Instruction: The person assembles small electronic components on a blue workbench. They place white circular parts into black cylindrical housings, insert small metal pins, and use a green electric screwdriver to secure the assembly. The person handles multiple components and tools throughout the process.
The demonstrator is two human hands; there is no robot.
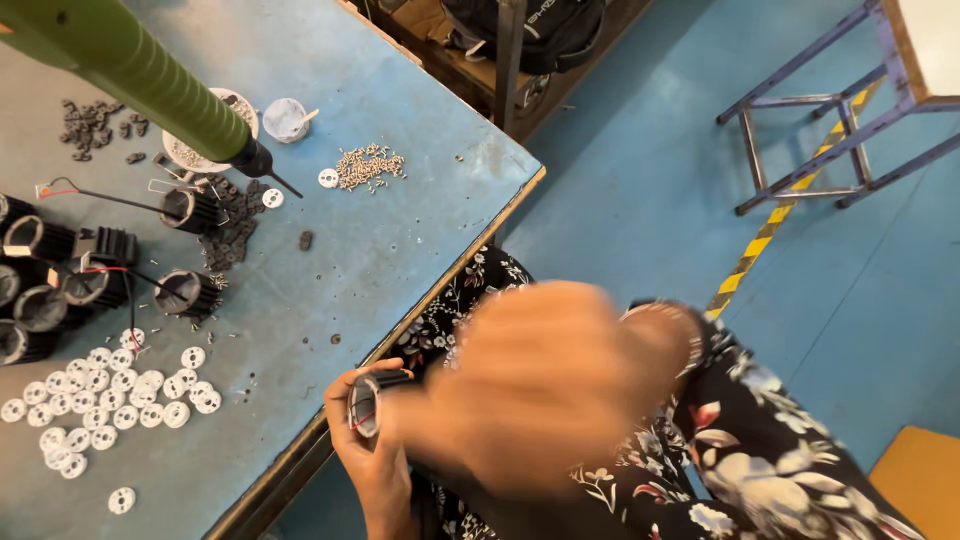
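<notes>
Left hand: my left hand (372, 455) grips a small black ribbed cylindrical housing (368, 400) off the table's edge.
Right hand: my right hand (540, 385), blurred, just right of the housing; cannot tell its grip.
Beyond left hand: white round plastic discs (110, 400) scattered on the blue worktable (400, 230).
Farther: green hanging screwdriver (150, 80).

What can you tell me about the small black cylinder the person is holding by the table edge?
The cylinder is a small dark, ribbed housing, apparently metal, with a pale ring at its open end and thin red and black wires at that end. It lies tilted, open end toward the table, just off the table's front edge above the person's lap. The left hand cups it from below, fingers wrapped round its end. The right hand, blurred, covers its other end, so the full length is hidden.
</notes>
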